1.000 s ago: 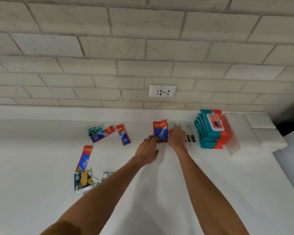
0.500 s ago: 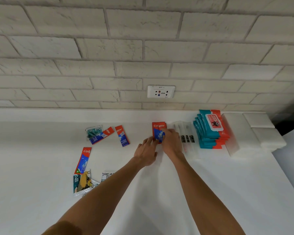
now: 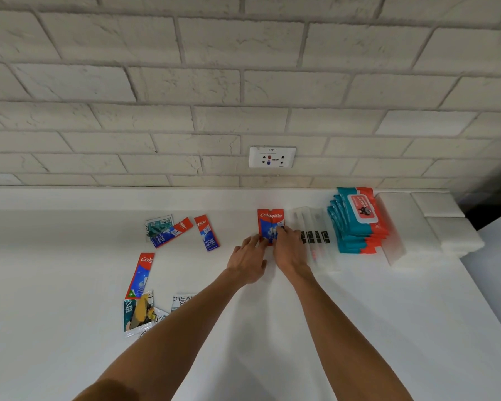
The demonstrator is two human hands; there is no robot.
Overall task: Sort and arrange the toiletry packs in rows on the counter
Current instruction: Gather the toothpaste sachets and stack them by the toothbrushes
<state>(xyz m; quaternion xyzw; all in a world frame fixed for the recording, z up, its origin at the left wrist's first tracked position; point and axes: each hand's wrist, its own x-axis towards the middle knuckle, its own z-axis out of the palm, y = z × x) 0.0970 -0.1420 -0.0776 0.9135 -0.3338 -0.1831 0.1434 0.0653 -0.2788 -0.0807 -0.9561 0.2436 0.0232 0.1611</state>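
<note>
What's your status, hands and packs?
Left hand touches Colgate sachet stack at lower edge; right hand on it, grip unclear. Three loose Colgate sachets at left. Nothing blocking.

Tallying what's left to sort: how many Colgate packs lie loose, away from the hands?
3 Colgate packs. One lies tilted over a teal pack at back left, one just right of it, one nearer, above the sachet pile. Others may hide in that pile.

Home bathroom or vanity setting, white counter (image 3: 301, 328), pale brick wall (image 3: 214, 82), wall socket (image 3: 272, 157), scattered toiletry packs (image 3: 206, 233)
</note>
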